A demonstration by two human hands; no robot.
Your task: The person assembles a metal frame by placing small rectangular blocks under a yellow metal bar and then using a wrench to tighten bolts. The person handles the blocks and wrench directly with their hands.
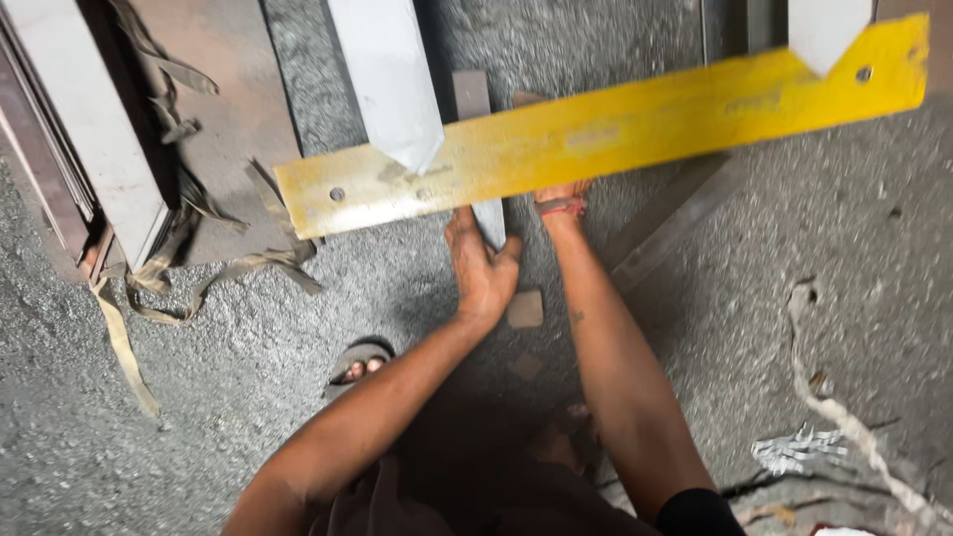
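Rough grey concrete floor [844, 228] lies under a long yellow bar [606, 129] set slantwise. Reaching forward, the left hand [481, 268] curls its fingers around a narrow grey metal strip [489, 220] just below the bar. The right hand [561, 194] goes under the bar, its fingers hidden, so its grip cannot be told.

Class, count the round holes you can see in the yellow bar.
2: one hole near the left end of the yellow bar, one hole near its right end. Grey pointed plates may hide others.
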